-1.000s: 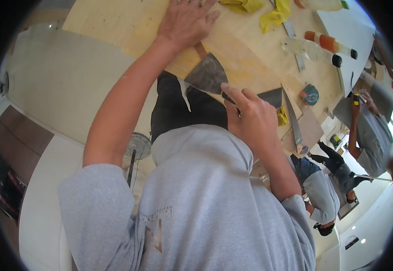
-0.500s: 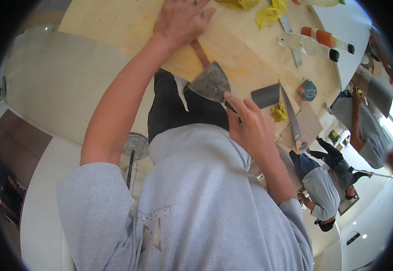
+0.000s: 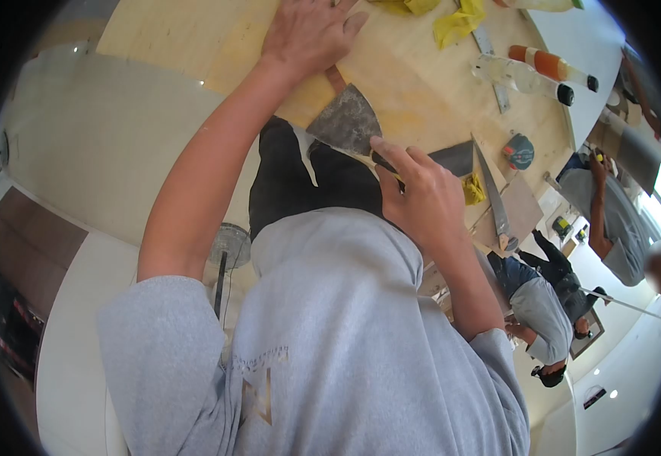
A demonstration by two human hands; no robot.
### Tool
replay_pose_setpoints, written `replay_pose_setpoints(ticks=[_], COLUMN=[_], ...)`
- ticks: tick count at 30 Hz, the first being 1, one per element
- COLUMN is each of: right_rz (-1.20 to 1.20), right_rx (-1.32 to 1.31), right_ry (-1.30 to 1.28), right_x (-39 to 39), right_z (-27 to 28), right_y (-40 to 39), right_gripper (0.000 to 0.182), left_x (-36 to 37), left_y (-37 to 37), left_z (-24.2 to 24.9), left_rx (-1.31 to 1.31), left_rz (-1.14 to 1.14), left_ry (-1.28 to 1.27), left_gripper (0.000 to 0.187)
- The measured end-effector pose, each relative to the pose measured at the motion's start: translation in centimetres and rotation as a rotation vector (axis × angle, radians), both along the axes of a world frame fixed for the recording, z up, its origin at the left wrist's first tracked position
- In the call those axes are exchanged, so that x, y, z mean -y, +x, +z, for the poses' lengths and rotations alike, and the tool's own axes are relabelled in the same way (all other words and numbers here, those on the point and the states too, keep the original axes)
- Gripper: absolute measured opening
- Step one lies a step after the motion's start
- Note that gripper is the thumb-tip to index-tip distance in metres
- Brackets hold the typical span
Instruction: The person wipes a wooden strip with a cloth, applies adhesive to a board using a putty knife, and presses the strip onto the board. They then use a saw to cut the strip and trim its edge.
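Observation:
My right hand is closed around the handle of a broad putty knife, mostly hidden by my fingers. The knife's wide grey blade lies across the near edge of the plywood tabletop and overlaps the end of a narrow reddish-brown strip. My left hand rests palm down over that strip, thumb spread out; its fingertips are cut off by the top of the view. Beside my right hand lie a dark rectangular blade, a crumpled yellow scrap and a handsaw.
A tape measure, a clear bottle, an orange bottle, a metal ruler and yellow cloth lie on the right side. Other people work beyond, including a person in grey. A round stool stands at left.
The putty knife and my right hand have shifted slightly up and left, so the blade covers more of the brown strip. My left hand has barely moved.

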State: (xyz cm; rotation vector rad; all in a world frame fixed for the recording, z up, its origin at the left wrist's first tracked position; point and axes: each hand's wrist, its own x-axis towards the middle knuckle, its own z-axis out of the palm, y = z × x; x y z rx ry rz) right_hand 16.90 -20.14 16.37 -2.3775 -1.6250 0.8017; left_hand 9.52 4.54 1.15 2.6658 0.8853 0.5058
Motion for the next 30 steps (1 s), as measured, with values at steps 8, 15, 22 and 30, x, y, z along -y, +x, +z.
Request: replay_pose_setpoints(ticks=[8, 15, 22, 30], right_rz=[-0.032, 0.016, 0.028, -0.004], right_rx=[-0.003, 0.008, 0.038, 0.014], right_ry=[-0.039, -0.068, -0.140, -0.088], right_x=[-0.8, -1.2, -1.2, 0.9], right_z=[0.0, 0.3, 1.6, 1.1], right_y=[0.2, -0.2, -0.7, -0.7], right_gripper=[0.039, 0.038, 0.039, 0.040], left_x=[0.2, 0.3, 0.4, 0.3], left_y=[0.0, 0.0, -0.1, 0.0], left_z=[-0.1, 0.1, -0.5, 0.0], left_rx=[0.031, -0.020, -0.010, -0.029], left_rz=[0.001, -0.001, 0.013, 0.006], left_ry=[-0.006, -0.027, -0.023, 0.007], left_gripper=[0.072, 0.072, 0.072, 0.072])
